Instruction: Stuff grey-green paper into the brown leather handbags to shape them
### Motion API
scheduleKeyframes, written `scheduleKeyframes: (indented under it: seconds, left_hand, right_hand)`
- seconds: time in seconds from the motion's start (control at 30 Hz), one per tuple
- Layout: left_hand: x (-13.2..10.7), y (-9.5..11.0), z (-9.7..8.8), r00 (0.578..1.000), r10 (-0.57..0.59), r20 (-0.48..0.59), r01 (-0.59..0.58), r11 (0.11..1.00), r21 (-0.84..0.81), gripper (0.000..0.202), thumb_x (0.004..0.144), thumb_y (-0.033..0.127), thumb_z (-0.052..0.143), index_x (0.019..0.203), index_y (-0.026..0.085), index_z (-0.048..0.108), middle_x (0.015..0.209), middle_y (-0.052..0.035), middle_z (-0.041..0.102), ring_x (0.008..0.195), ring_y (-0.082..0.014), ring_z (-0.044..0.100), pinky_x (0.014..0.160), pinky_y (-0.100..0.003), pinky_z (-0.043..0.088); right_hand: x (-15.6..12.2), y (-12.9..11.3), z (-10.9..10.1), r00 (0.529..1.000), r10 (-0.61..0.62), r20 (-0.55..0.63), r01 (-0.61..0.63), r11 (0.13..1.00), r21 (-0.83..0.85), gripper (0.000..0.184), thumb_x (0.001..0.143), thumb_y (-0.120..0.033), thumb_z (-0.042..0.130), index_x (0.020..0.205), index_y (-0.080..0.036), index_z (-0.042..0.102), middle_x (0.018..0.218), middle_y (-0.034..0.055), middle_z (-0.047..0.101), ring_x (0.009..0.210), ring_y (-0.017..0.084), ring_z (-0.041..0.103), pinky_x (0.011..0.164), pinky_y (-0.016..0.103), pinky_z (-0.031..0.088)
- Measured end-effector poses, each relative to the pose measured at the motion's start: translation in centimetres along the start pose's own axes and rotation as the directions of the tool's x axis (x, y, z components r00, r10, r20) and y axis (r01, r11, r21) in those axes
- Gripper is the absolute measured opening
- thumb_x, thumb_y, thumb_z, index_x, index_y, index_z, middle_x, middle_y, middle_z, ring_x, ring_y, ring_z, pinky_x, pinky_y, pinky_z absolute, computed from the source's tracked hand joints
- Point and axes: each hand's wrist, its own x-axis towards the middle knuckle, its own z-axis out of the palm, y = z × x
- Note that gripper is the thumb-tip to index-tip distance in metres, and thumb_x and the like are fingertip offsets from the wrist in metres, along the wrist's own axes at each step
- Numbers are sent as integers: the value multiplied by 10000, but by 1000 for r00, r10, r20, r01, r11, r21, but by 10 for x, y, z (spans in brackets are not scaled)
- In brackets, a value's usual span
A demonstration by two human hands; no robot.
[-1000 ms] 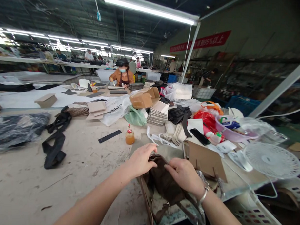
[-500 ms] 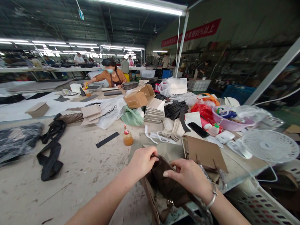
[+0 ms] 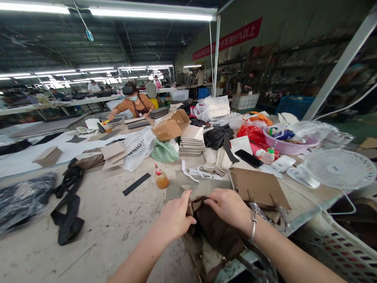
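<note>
A brown handbag [image 3: 221, 235] lies opened up at the table's front edge, its dark lining showing and a strap hanging towards me. My left hand [image 3: 178, 214] holds the left part of its far rim, fingers over the edge and thumb on the inner side. Close beside it, my right hand [image 3: 229, 208] pinches the same rim between thumb and fingers. Part of the gripped edge is hidden behind my fingers. A bottle of amber liquid with a red cap [image 3: 161, 178] stands beyond my left hand, near a flat black strip [image 3: 136, 184].
Right of the bag lie a brown panel piece [image 3: 262, 186], a black phone [image 3: 249, 158] and a white fan [image 3: 339, 169]. Stacked pale boards [image 3: 191, 142] and a cardboard box [image 3: 171, 124] stand farther back. A co-worker [image 3: 134, 103] sits across the table. A white crate [image 3: 343, 243] stands at lower right.
My right hand has moved forward and left along the rim, closer to my left hand. My left hand has turned, its thumb now lower. The view has shifted slightly.
</note>
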Motion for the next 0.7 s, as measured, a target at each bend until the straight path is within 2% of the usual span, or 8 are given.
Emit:
scheduleKeyframes:
  seconds: [0.07, 0.17, 0.23, 0.3, 0.37, 0.43, 0.53, 0.7]
  left_hand:
    - [-4, -4, -7, 999, 5, 37, -6, 1000, 30, 679, 737, 174, 603, 1353, 206, 320, 1005, -92, 688, 956, -285, 637, 778, -350, 472]
    - [-1, -11, -17, 994, 96, 53, -98, 995, 18, 565, 776, 116, 512, 1311, 227, 371, 1013, -68, 685, 951, -250, 632, 793, -335, 464]
    - [3, -14, -20, 987, 148, 57, -150, 989, 21, 529, 785, 117, 502, 1287, 245, 392, 982, -52, 684, 925, -249, 632, 775, -342, 466]
    - [6, -13, -18, 985, 166, 42, -167, 986, 24, 535, 769, 122, 541, 1269, 249, 401, 1031, -54, 668, 949, -254, 621, 796, -358, 464]
    - [6, -8, -13, 987, 160, -26, -160, 987, 3, 513, 751, 131, 594, 1223, 241, 426, 1115, -56, 633, 1004, -247, 596, 847, -363, 452]
    - [2, 1, -9, 979, 150, -140, -152, 988, -5, 436, 748, 142, 633, 1140, 234, 467, 1144, -44, 598, 1030, -233, 564, 878, -358, 439]
    - [-8, 17, -6, 943, 179, -281, -166, 984, 69, 316, 738, 168, 685, 1004, 235, 528, 1085, -21, 567, 1002, -227, 523, 882, -371, 427]
    - [-10, 31, -5, 905, 179, -385, -119, 978, 174, 222, 714, 222, 738, 883, 231, 594, 954, -9, 559, 926, -227, 505, 939, -447, 385]
  right_hand:
    - [-4, -1, -3, 1000, -4, -6, 4, 1000, 6, 261, 894, -306, 535, 692, -196, 659, 696, 29, 646, 674, 154, 576, 605, 268, 344]
    - [-12, -3, -9, 1000, -3, -26, 4, 999, 38, 252, 889, -295, 541, 685, -194, 648, 694, 21, 640, 669, 148, 571, 609, 269, 338]
    - [-18, -5, -11, 999, 14, -44, -12, 999, 40, 263, 891, -297, 535, 673, -195, 640, 688, 20, 635, 658, 148, 568, 599, 274, 328]
    - [-23, -7, -8, 997, 51, -56, -50, 999, 22, 273, 892, -294, 531, 659, -192, 630, 680, 25, 630, 649, 152, 567, 587, 281, 318]
    - [-27, -6, -2, 994, 90, -67, -89, 996, 8, 272, 891, -287, 529, 656, -189, 623, 677, 28, 627, 650, 155, 569, 585, 283, 315]
    - [-29, -6, 2, 991, 110, -79, -110, 994, 10, 271, 893, -288, 525, 660, -188, 621, 677, 27, 626, 652, 154, 570, 588, 283, 316]
    - [-30, -4, 5, 989, 123, -86, -122, 992, 15, 291, 899, -307, 513, 658, -188, 623, 682, 28, 630, 654, 150, 572, 583, 283, 311]
    - [-30, -5, 2, 989, 133, -61, -132, 991, 35, 313, 911, -330, 484, 672, -190, 630, 704, 22, 640, 678, 146, 583, 590, 275, 312]
